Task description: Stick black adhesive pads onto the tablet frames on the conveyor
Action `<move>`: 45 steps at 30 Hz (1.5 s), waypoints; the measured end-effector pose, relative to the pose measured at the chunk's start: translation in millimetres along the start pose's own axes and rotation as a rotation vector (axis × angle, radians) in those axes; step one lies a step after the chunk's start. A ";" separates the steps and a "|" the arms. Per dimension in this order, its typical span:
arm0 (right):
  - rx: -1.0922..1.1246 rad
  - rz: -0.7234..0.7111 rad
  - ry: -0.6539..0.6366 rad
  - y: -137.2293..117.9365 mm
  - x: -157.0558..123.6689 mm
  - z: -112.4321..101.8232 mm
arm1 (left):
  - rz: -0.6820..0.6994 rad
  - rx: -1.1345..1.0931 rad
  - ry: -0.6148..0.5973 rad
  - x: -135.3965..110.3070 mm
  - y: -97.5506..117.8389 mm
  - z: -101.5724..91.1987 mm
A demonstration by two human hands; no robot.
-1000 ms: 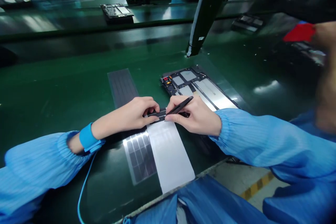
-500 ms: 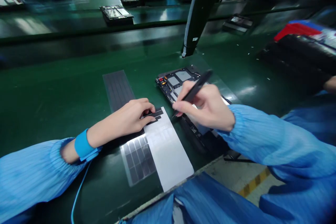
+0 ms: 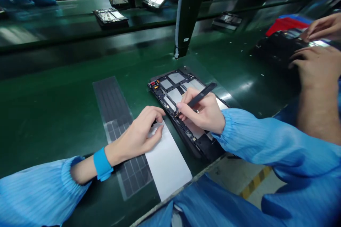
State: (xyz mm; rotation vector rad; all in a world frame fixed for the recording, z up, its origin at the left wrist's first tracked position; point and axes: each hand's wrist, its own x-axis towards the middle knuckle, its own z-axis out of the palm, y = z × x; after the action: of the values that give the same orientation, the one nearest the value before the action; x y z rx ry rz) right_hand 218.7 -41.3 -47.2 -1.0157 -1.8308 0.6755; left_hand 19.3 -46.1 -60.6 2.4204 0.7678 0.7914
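My right hand (image 3: pixel 204 111) grips black tweezers (image 3: pixel 198 98) like a pen, their tip down on the left edge of an opened tablet chassis (image 3: pixel 178 94) lying on the green bench. My left hand (image 3: pixel 140 134) rests with fingers curled on the top end of a white backing sheet (image 3: pixel 167 161), beside a sheet of dark adhesive strips (image 3: pixel 119 127). Both forearms wear blue sleeves, and a blue wrist strap (image 3: pixel 102 163) circles my left wrist.
A dark post (image 3: pixel 186 14) stands just behind the tablet. Another person's hands (image 3: pixel 315 60) work on a black device at the right. More opened tablets (image 3: pixel 109 16) sit on the far belt, where other workers in blue handle parts. The bench edge (image 3: pixel 202 173) runs below my arms.
My right hand carried the tweezers from the backing sheet over to the tablet and lowered the tip onto it. The left hand stayed on the sheet. Another person's hands came into view at right.
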 end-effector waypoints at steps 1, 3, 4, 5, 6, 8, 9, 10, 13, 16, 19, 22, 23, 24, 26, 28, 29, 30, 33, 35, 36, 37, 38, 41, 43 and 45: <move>-0.021 -0.007 -0.002 0.3 0.4 0.0 | 0.004 -0.001 -0.006 -0.7 -0.3 -0.2; -0.063 -0.034 -0.009 0.9 0.6 0.3 | 0.023 0.000 -0.022 -2.1 -0.6 -0.3; -0.082 -0.057 -0.015 1.1 0.3 0.5 | 0.034 0.000 -0.028 -2.6 -0.7 -0.1; -0.096 -0.086 -0.024 1.3 -0.2 0.7 | 0.047 -0.001 -0.032 -2.9 -0.9 0.2; -0.108 -0.121 -0.039 1.4 -0.9 0.9 | 0.061 -0.002 -0.039 -3.1 -1.2 0.4; -0.129 -0.200 -0.082 1.3 -2.5 0.9 | 0.093 -0.002 -0.062 -3.0 -1.8 0.3; -0.134 -0.235 -0.105 1.0 -3.3 0.7 | 0.108 -0.001 -0.078 -2.7 -2.0 -0.1; -0.134 -0.259 -0.120 0.7 -4.0 0.4 | 0.124 0.003 -0.094 -2.3 -2.1 -0.9; -0.101 -0.237 -0.042 -0.2 -6.1 -0.6 | 0.158 0.030 -0.159 -0.9 -1.4 -3.0; -0.061 -0.134 0.115 0.1 -7.1 -1.5 | 0.183 0.093 -0.218 0.9 2.4 -1.5; -0.024 -0.059 0.162 0.4 -4.2 -3.9 | 0.188 0.204 -0.262 3.5 10.3 1.3; 0.017 0.005 0.124 -5.7 4.1 -8.1 | 0.168 0.223 -0.297 5.9 16.8 -7.5; 0.031 0.026 0.086 -10.1 7.7 -9.0 | 0.148 0.204 -0.273 6.0 16.8 -15.3; 0.042 0.043 0.037 -15.6 11.5 -8.8 | 0.104 0.189 -0.220 5.5 15.1 -25.8; 0.064 0.079 -0.102 -28.2 19.3 -3.7 | -0.066 0.193 -0.074 2.3 6.1 -52.3; 0.109 0.122 -0.276 -39.8 27.5 9.3 | -0.291 0.207 -0.017 -3.7 -9.8 -79.6; 0.143 0.156 -0.365 -44.2 32.1 18.7 | -0.384 0.189 -0.070 -7.4 -19.6 -91.0; 0.180 0.197 -0.443 -47.4 36.8 29.6 | -0.456 0.156 -0.166 -11.0 -29.7 -99.9; 0.256 0.312 -0.552 -48.8 51.5 65.2 | -0.541 0.106 -0.435 -18.9 -56.3 -110.6; 0.274 0.317 -0.551 -44.7 59.2 84.8 | -0.544 0.136 -0.498 -19.9 -66.3 -109.2; 0.273 0.290 -0.548 -41.9 62.2 92.3 | -0.541 0.147 -0.507 -19.2 -68.8 -108.3; 0.263 0.252 -0.547 -38.8 64.7 98.2 | -0.541 0.144 -0.517 -18.1 -70.3 -108.0; 0.243 0.211 -0.544 -35.7 67.2 102.8 | -0.542 0.128 -0.528 -17.0 -71.4 -108.8; 0.166 0.119 -0.513 -26.7 77.1 112.3 | -0.548 0.096 -0.499 -15.5 -76.7 -116.7; 0.144 0.094 -0.503 -21.1 87.1 118.0 | -0.573 0.113 -0.454 -16.6 -83.5 -123.5; 0.151 0.092 -0.512 -16.0 98.2 123.7 | -0.602 0.112 -0.443 -18.4 -90.8 -128.5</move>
State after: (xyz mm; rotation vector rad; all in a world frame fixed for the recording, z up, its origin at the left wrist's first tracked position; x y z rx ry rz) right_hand 77.3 30.8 -45.0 -0.8826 -2.1322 1.1970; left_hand -108.4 41.8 -28.1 2.1424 1.2736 -0.0213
